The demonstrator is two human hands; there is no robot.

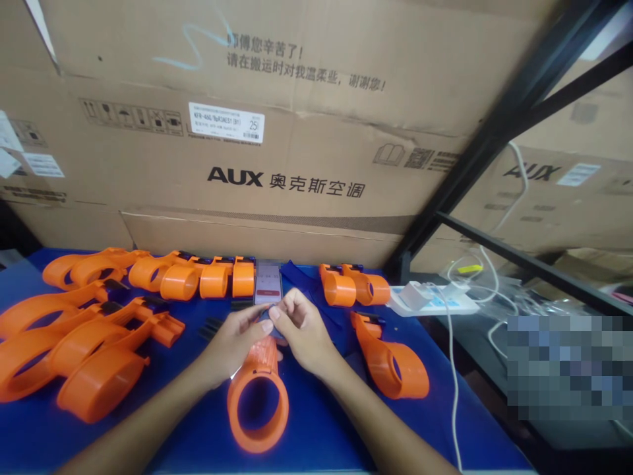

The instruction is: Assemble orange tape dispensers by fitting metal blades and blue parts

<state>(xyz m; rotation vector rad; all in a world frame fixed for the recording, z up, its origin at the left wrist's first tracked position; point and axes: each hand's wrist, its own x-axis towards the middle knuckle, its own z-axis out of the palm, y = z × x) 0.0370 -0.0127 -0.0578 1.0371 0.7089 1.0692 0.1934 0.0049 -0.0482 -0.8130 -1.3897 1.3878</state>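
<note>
An orange tape dispenser [262, 357] is between my hands, its round ring toward me and its head away. My left hand [240, 338] grips the head from the left, thumb on top. From the right, my right hand [302, 330] pinches a small dark blue piece [267, 316] at the head with thumb and bent fingers. My two thumbs nearly meet there, and the fingers hide much of the piece. Just beyond the hands a phone [268, 277] with a lit screen leans upright. Several black parts [211, 328] lie left of my left hand.
More orange tape dispensers [101, 376] cover the left of the blue table [316, 455] and line its back. Others [395, 369] lie at right. A white power strip [438, 300] and cable sit by the right edge. Large cardboard boxes [297, 145] and a black frame [489, 145] stand behind.
</note>
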